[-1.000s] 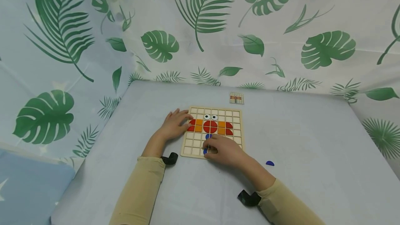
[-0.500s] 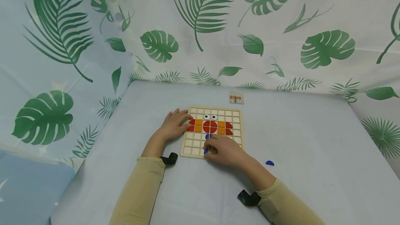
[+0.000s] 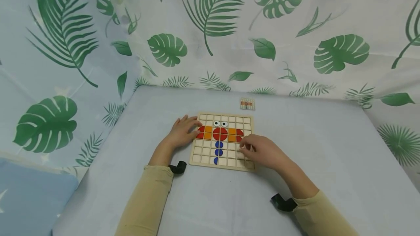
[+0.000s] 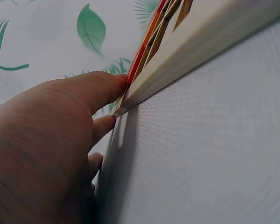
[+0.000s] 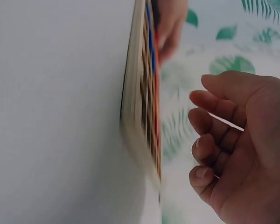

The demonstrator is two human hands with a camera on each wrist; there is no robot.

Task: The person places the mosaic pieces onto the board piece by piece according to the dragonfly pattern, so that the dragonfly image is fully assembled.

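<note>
A square wooden grid board (image 3: 223, 167) lies on the table. Its cells hold red pieces (image 3: 220, 134), orange squares (image 3: 232, 134), two eye discs (image 3: 220, 124) and a column of blue pieces (image 3: 218, 152). Only a left half fills the lowest blue spot. My left hand (image 3: 181, 132) rests at the board's left edge, one digit on a red piece (image 4: 131, 70) and another touching the board's side (image 4: 154, 84). Over the board's right part hovers my right hand (image 3: 262, 150). In the right wrist view its fingers (image 5: 203, 149) are loosely curled, with nothing between them.
A small pattern card (image 3: 247, 103) lies behind the board near the back of the table (image 3: 328, 148). Leaf-printed cloth (image 3: 229, 57) rises behind and to the left. Black wrist mounts (image 3: 178, 167) sit close to the tabletop.
My right hand has lifted off the blue column and moved right, uncovering it. The loose blue half-disc on the table is now hidden behind the right arm. The left hand has stayed put.
</note>
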